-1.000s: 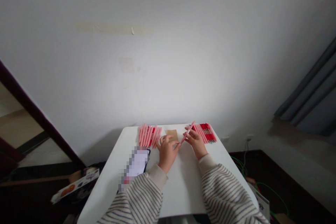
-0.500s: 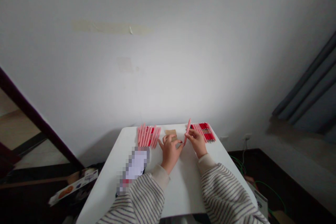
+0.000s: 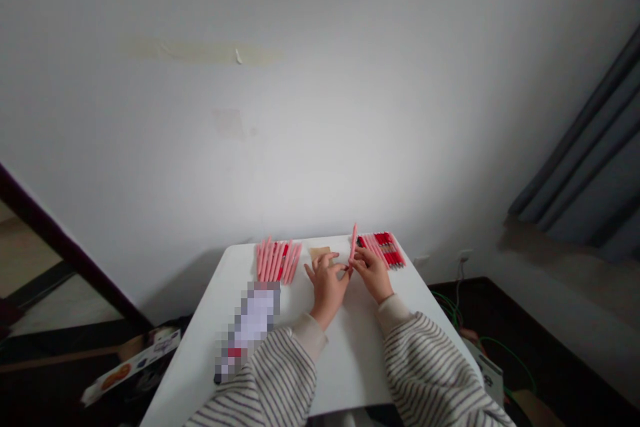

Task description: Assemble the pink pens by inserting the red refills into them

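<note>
A pink pen [image 3: 353, 238] stands nearly upright over the table, its tip end pointing down. My right hand [image 3: 373, 275] grips its barrel between thumb and fingers. My left hand [image 3: 329, 290] pinches at the pen's lower end with thumb and forefinger, the other fingers loosely spread; the very tip is hidden by the fingers. Just behind the left hand lies a small brown piece [image 3: 320, 253], partly covered by it. To the left rests a row of pink pens [image 3: 273, 261] with some red among them. Red and pink pens [image 3: 389, 250] lie side by side on the right.
The white table [image 3: 350, 373] stands against a pale wall [image 3: 320, 113]. A blurred-out flat object [image 3: 255, 317] lies on its left side, by my left sleeve. Boxes and green cables [image 3: 453, 307] are on the floor to the right; a grey curtain [image 3: 590, 147] hangs there.
My right hand has come slightly closer to the left one, and the pink pen stands a little more upright. The whole view has shifted slightly.
</note>
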`<action>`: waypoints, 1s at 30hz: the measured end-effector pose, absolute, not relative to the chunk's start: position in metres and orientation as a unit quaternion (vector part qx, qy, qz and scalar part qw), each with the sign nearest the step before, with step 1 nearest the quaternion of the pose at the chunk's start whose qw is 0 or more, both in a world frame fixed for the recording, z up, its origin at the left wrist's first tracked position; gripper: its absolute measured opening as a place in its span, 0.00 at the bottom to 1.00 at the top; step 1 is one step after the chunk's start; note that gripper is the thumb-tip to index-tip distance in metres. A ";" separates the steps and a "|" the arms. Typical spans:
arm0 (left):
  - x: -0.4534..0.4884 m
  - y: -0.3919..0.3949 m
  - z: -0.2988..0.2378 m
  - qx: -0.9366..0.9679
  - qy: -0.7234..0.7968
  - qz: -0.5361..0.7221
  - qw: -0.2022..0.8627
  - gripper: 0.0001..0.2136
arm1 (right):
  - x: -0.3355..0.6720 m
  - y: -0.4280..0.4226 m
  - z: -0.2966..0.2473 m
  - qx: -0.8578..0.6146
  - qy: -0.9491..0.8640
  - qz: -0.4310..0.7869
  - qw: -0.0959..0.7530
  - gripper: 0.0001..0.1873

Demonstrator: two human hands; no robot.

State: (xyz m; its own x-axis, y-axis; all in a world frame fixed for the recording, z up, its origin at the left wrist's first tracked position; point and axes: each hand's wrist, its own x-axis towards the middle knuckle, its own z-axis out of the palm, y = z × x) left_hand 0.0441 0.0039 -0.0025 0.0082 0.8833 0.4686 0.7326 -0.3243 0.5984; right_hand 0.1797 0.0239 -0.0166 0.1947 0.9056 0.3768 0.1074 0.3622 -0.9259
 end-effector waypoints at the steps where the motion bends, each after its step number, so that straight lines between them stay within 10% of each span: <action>1: 0.047 0.004 -0.003 0.706 0.571 0.409 0.091 0.04 | 0.183 0.022 -0.016 -0.474 -0.553 0.299 0.617 0.22; 30: 0.126 0.035 -0.007 0.787 0.521 0.326 0.049 0.09 | 0.259 0.023 -0.018 -0.616 -0.429 0.007 0.661 0.03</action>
